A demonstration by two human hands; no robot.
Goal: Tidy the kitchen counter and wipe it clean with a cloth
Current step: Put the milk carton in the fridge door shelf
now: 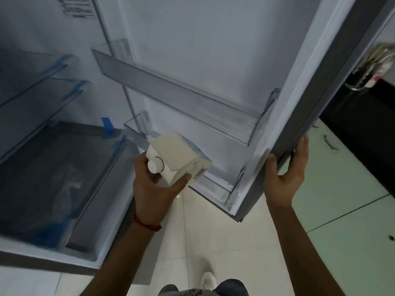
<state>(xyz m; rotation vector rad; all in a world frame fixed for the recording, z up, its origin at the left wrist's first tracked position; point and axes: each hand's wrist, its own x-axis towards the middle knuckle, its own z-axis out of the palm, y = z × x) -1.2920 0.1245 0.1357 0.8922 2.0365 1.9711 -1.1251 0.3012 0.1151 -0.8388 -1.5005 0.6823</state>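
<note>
Pale floor tiles [230, 242] ran under an open fridge [32, 133], which filled the left of the view with bare glass shelves [36, 82] and a clear drawer [64, 180] edged in blue tape [108, 127]. Its door [224, 60] stood swung wide to the right, with two clear bins on the inner face, the upper bin [181, 99] long and bare. Beyond the door edge lay green cabinet fronts [346, 189] below a dark counter [363, 116]. Right hand [286, 174] gripped the door's outer edge, thumb on the inner side and fingers wrapped around the outside. Left hand [154, 184], with a red thread [147, 224] at the wrist, was closed around a white carton [181, 159], fingers clamped on its sides. It was tilted, its round cap [155, 164] toward the camera, held just before the lower bin [215, 184] and not yet set inside
</note>
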